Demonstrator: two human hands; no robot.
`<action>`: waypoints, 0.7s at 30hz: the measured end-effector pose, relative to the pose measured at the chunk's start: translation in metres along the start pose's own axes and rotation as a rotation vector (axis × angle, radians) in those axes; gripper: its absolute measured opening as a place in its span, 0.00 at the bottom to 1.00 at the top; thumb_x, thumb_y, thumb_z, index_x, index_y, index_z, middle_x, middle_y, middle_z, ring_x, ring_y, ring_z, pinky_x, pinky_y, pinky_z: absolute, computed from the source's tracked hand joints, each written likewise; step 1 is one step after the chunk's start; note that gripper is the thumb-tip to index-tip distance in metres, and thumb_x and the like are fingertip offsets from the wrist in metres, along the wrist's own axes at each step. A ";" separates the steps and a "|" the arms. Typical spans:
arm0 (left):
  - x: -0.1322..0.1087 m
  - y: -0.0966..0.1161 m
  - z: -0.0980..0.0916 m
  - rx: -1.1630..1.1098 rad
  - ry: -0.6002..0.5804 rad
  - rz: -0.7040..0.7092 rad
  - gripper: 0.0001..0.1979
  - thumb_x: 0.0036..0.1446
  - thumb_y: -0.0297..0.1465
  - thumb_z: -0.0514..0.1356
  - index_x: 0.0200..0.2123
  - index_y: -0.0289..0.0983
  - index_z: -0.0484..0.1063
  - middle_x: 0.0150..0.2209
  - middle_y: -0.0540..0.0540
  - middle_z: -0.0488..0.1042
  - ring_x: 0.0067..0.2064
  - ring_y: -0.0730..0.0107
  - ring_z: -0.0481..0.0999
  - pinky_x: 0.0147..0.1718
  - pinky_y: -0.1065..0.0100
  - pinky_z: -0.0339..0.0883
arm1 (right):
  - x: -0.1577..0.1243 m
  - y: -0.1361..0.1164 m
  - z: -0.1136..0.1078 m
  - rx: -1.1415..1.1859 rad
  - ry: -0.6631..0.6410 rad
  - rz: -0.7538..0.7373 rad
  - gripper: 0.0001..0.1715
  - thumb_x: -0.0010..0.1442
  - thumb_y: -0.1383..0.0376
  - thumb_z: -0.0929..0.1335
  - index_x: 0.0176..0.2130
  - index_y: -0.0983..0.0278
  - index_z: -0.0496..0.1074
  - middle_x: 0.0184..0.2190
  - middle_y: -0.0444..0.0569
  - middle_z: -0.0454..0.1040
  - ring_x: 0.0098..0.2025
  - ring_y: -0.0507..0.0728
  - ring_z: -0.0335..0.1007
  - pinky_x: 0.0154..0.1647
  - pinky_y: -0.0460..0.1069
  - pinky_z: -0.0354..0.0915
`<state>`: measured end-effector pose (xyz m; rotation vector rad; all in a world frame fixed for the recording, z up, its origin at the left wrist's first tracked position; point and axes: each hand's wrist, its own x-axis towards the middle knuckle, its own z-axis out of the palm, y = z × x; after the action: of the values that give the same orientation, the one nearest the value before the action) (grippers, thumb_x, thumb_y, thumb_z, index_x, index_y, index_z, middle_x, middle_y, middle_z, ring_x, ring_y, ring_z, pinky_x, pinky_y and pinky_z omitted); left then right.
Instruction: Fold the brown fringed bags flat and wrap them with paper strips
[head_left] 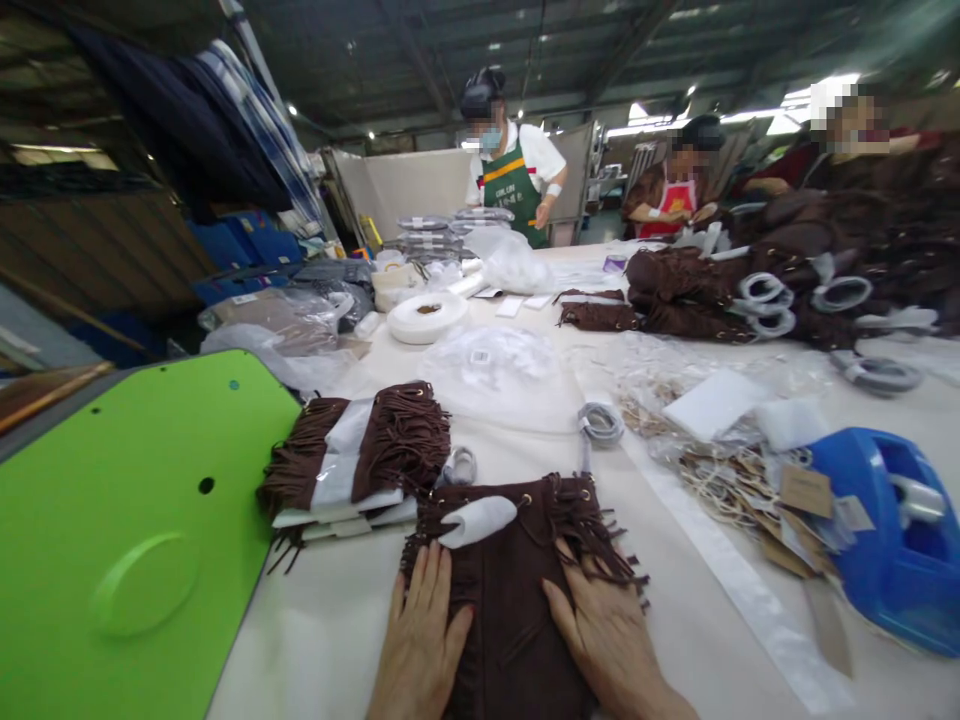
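A dark brown fringed bag [510, 600] lies flat on the table in front of me, with metal eyelets along its top edge and a drawstring. My left hand [426, 625] rests flat on its left side, fingers stretched out. On its right side lies my right hand [604, 620], open, with fringe strands over the fingertips. A piece of white wrapping [480, 520] sits on the bag near the top left. Grey wrapped coils show just above the bag, one on the left [459, 466] and one on the right [601, 424].
Folded fringed bags [405, 440] are stacked at the left, beside a green panel [150, 500]. A blue tape dispenser [885, 530] and cardboard tags [806, 490] lie at the right. Farther back are a white roll [427, 318], plastic bags [495, 370], brown bags [690, 290] and several co-workers.
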<state>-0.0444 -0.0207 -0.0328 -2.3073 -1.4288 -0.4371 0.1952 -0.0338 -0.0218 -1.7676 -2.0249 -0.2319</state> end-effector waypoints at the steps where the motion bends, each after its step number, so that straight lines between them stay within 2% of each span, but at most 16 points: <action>1: -0.001 -0.003 -0.003 0.018 0.003 -0.015 0.29 0.62 0.33 0.44 0.63 0.34 0.36 0.54 0.39 0.68 0.54 0.57 0.67 0.46 0.55 0.64 | -0.001 -0.001 0.000 0.013 -0.006 0.011 0.26 0.61 0.56 0.61 0.54 0.64 0.65 0.49 0.57 0.71 0.52 0.67 0.65 0.53 0.63 0.56; 4: 0.008 -0.003 -0.023 0.021 0.077 -0.001 0.29 0.61 0.32 0.48 0.63 0.36 0.41 0.51 0.40 0.71 0.52 0.55 0.68 0.44 0.55 0.65 | -0.001 -0.002 0.001 0.082 -0.044 0.050 0.25 0.61 0.56 0.61 0.55 0.63 0.64 0.48 0.56 0.72 0.51 0.66 0.66 0.53 0.64 0.57; 7: 0.023 0.016 -0.036 -0.142 0.127 0.153 0.27 0.58 0.27 0.52 0.61 0.35 0.50 0.51 0.43 0.70 0.55 0.62 0.65 0.48 0.63 0.65 | 0.003 0.003 0.001 0.219 -0.066 0.121 0.24 0.61 0.55 0.61 0.53 0.62 0.66 0.48 0.54 0.72 0.52 0.66 0.66 0.53 0.64 0.59; 10: 0.032 0.038 -0.029 -0.153 0.140 0.216 0.23 0.60 0.30 0.50 0.58 0.31 0.56 0.53 0.42 0.69 0.56 0.63 0.64 0.48 0.65 0.66 | 0.008 0.018 -0.007 0.446 0.044 0.363 0.24 0.62 0.55 0.59 0.52 0.64 0.66 0.46 0.55 0.73 0.49 0.63 0.69 0.48 0.58 0.66; 12: 0.031 0.044 -0.018 -0.093 0.136 0.241 0.23 0.59 0.34 0.50 0.56 0.28 0.59 0.54 0.41 0.68 0.57 0.59 0.63 0.47 0.63 0.66 | 0.006 0.026 -0.019 0.555 0.193 0.552 0.23 0.63 0.57 0.57 0.53 0.65 0.64 0.44 0.55 0.74 0.45 0.60 0.72 0.41 0.54 0.70; 13: 0.029 0.044 -0.012 -0.072 0.130 0.258 0.24 0.59 0.35 0.51 0.55 0.27 0.60 0.54 0.40 0.67 0.57 0.58 0.63 0.48 0.62 0.66 | 0.002 0.027 -0.024 0.567 0.258 0.590 0.22 0.63 0.58 0.58 0.53 0.64 0.64 0.45 0.55 0.73 0.44 0.59 0.72 0.39 0.52 0.70; 14: 0.027 0.042 -0.007 -0.060 0.115 0.278 0.25 0.58 0.36 0.51 0.55 0.27 0.60 0.55 0.39 0.66 0.58 0.57 0.61 0.48 0.62 0.65 | -0.004 0.026 -0.028 0.554 0.306 0.562 0.21 0.62 0.60 0.59 0.53 0.63 0.65 0.45 0.54 0.72 0.44 0.59 0.71 0.39 0.51 0.70; 15: 0.025 0.039 -0.002 -0.055 0.106 0.294 0.26 0.58 0.36 0.51 0.56 0.26 0.59 0.55 0.39 0.66 0.59 0.56 0.60 0.49 0.62 0.64 | -0.010 0.021 -0.029 0.521 0.344 0.470 0.19 0.62 0.62 0.60 0.51 0.61 0.66 0.45 0.54 0.72 0.44 0.59 0.71 0.39 0.50 0.69; 18: 0.020 0.028 0.012 -0.076 0.145 0.334 0.27 0.60 0.34 0.48 0.59 0.25 0.52 0.54 0.39 0.67 0.59 0.58 0.60 0.49 0.63 0.63 | -0.027 -0.005 -0.018 0.375 0.375 -0.017 0.16 0.60 0.68 0.61 0.45 0.55 0.71 0.36 0.47 0.76 0.39 0.55 0.71 0.40 0.47 0.65; 20: 0.018 0.025 0.019 -0.098 0.193 0.349 0.27 0.59 0.30 0.47 0.61 0.26 0.48 0.51 0.40 0.70 0.58 0.61 0.61 0.49 0.65 0.62 | -0.026 -0.023 -0.005 0.244 0.307 -0.202 0.17 0.59 0.69 0.62 0.46 0.55 0.71 0.35 0.44 0.77 0.38 0.53 0.71 0.40 0.46 0.63; 21: 0.018 0.025 0.021 -0.101 0.211 0.354 0.28 0.58 0.28 0.47 0.61 0.26 0.47 0.50 0.40 0.71 0.57 0.62 0.62 0.49 0.65 0.62 | -0.020 -0.030 0.000 0.179 0.241 -0.206 0.18 0.58 0.68 0.62 0.48 0.57 0.70 0.39 0.45 0.77 0.40 0.55 0.71 0.41 0.47 0.62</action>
<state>-0.0129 -0.0068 -0.0472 -2.4423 -0.8948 -0.6320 0.1679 -0.0569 -0.0259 -1.3551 -1.9832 -0.3014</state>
